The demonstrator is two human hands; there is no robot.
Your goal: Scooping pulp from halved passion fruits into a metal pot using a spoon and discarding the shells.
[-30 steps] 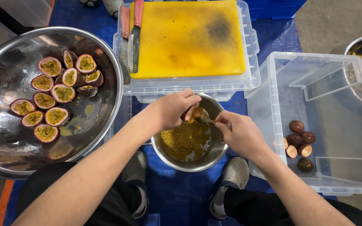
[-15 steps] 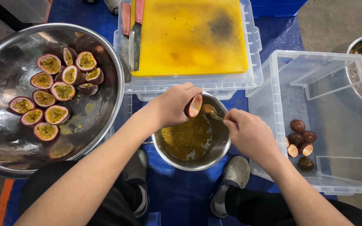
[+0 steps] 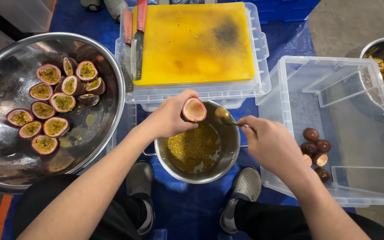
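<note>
Pot (image 3: pixel 227 164) w/ pulp (image 3: pixel 194 149); big bowl (image 3: pixel 5 84) w/ fruit halves (image 3: pixel 52 104).

Steel pot (image 3: pixel 227 164) is looking like shiny polished metal, pulp inside glistening wet. Big bowl (image 3: pixel 5 80) is showing brushed, reflective metal, smeared with juice. Spoon (image 3: pixel 224 116) is gleaming metal. Cutting board (image 3: pixel 192 40) is looking matt yellow plastic, stained and scuffed. Clear bin (image 3: pixel 334 89) is showing glossy see-through plastic. Passion fruit half (image 3: pixel 194 110) in left hand (image 3: pixel 170 116) is showing a moist pale lining. Blue tarp (image 3: pixel 187 209) is looking woven, faintly shiny.
</note>
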